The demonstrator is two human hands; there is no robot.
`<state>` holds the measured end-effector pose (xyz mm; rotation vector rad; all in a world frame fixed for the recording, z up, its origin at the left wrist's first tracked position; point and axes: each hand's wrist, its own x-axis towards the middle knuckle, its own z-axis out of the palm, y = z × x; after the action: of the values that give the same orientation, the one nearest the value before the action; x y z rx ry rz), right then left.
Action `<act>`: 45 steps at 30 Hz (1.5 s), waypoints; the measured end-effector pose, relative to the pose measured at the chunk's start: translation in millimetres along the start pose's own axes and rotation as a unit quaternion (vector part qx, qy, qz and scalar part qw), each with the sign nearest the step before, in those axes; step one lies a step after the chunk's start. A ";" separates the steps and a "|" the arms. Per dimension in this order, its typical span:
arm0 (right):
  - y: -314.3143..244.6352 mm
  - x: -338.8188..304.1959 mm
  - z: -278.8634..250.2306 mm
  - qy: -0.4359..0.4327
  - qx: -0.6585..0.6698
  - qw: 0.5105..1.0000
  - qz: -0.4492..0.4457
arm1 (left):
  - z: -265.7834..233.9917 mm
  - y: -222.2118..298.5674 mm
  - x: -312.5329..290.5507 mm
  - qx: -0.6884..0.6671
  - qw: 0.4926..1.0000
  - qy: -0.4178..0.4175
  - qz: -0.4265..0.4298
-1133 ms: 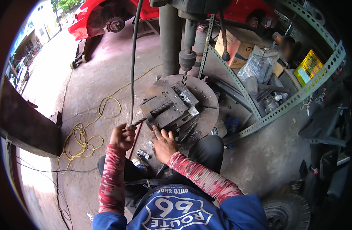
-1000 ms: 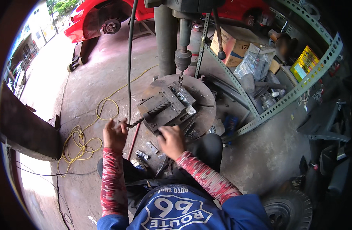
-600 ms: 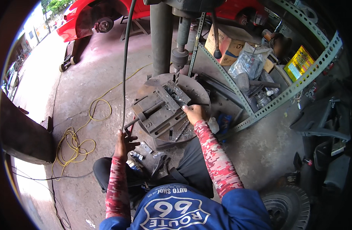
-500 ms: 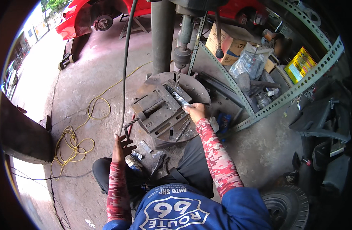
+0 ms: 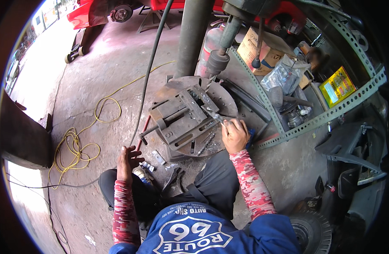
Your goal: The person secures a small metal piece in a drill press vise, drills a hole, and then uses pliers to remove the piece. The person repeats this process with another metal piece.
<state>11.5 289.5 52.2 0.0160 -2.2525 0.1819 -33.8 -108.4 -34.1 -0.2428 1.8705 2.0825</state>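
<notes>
My right hand closes around a slim grey metal piece, whose far end reaches the near end of a drill press vise's jaws; its exact kind is unclear. The vise, with a long screw, lies on a round, chip-strewn drill press table. Above the jaws hangs a drill bit in a chuck. My left hand is open, fingers apart, near the vise's screw handle and a red rod. It holds nothing.
The drill press column rises behind the table. A black cable hangs at its left. A yellow cord lies coiled on the floor. To the right stands a perforated metal rack with a cardboard box and a yellow can.
My right hand has drawn back toward me and turned, bringing the grey piece out from between the vise jaws. My left hand is still open, slightly lower. The view has shifted a little.
</notes>
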 end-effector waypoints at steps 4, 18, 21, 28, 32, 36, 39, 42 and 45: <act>-4.5 8.3 -22.3 0.026 0.004 0.995 -0.097 | -3.9 -2.0 0.0 -0.014 1.000 0.004 0.004; -36.0 -21.2 4.5 -0.131 0.447 0.794 0.390 | -3.1 2.6 -11.0 -0.075 0.996 0.047 -0.008; -79.3 -70.3 5.6 -0.190 0.541 0.671 0.470 | -6.1 6.8 -17.7 -0.094 0.991 0.094 0.029; -165.0 -163.1 81.9 -0.353 0.447 0.573 0.590 | -5.1 17.1 -37.5 -0.075 0.975 0.206 0.045; -158.1 -180.2 130.1 -0.500 0.360 0.586 0.526 | -6.5 13.7 -41.0 -0.017 0.973 0.222 0.052; -147.5 -197.7 136.3 -0.506 0.345 0.645 0.457 | -15.7 7.8 -48.0 -0.019 0.975 0.212 0.071; -143.1 -199.3 119.2 -0.515 0.420 0.598 0.448 | -17.7 2.9 -46.1 -0.019 0.982 0.173 0.073; -145.2 -183.3 92.4 -0.576 0.389 0.605 0.388 | -11.8 4.1 -37.1 0.046 0.988 0.106 0.103; -140.1 -157.5 61.7 -0.547 0.359 0.660 0.370 | 8.3 11.5 -29.5 0.088 0.989 0.054 0.103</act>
<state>74.5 134.5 -90.0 -0.5093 -3.0059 1.9653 -9.6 -105.0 -12.3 -0.1256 2.2144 2.0507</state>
